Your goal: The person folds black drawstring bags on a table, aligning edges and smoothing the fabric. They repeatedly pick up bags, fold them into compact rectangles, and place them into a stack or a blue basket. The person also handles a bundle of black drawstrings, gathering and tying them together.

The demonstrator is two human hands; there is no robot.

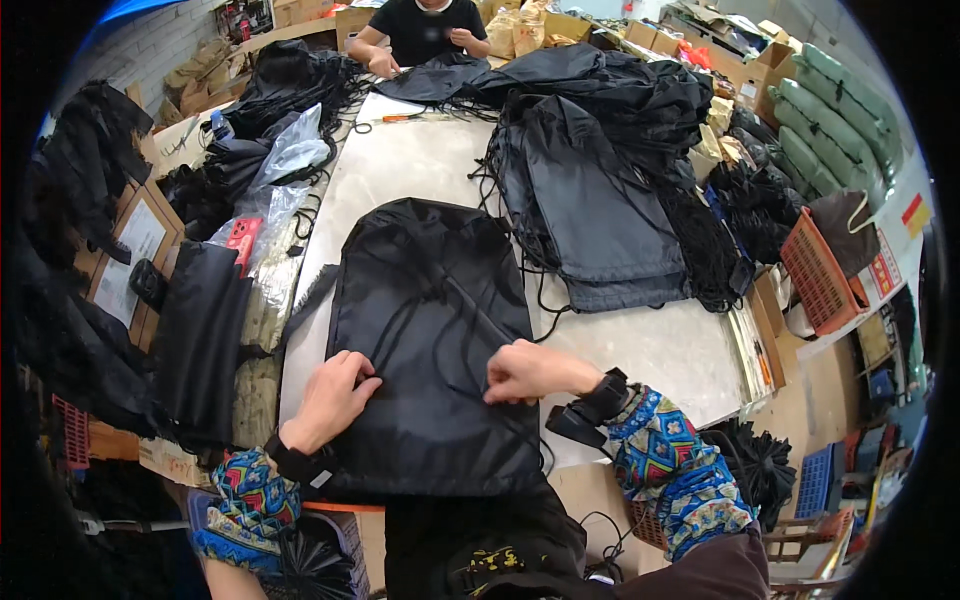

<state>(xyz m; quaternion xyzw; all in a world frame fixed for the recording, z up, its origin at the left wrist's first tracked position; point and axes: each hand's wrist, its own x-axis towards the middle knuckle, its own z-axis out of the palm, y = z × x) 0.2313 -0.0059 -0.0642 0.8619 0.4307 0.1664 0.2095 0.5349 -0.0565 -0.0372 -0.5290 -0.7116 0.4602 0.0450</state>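
Note:
A black drawstring bag [425,440] lies flat before me on the pale tabletop, its thin dark cords trailing across its upper face. At the bag's left side, my left hand [335,400] is closed, thumb and bent fingers together on the fabric. My right hand [535,370] is closed in a pinch over the bag's right part, near the cords; its fingertips press down on the bag, and whether a cord is between them is hard to see. Beyond my right hand lies a stack of black drawstring bags [610,230] with many loose cords.
Across the table a person [425,35] handles black fabric. On the left are a red phone [242,240], clear plastic wrapping [295,150] and a black fabric roll [200,340]. An orange basket [820,270] and green wrapped bundles [835,120] stand at right.

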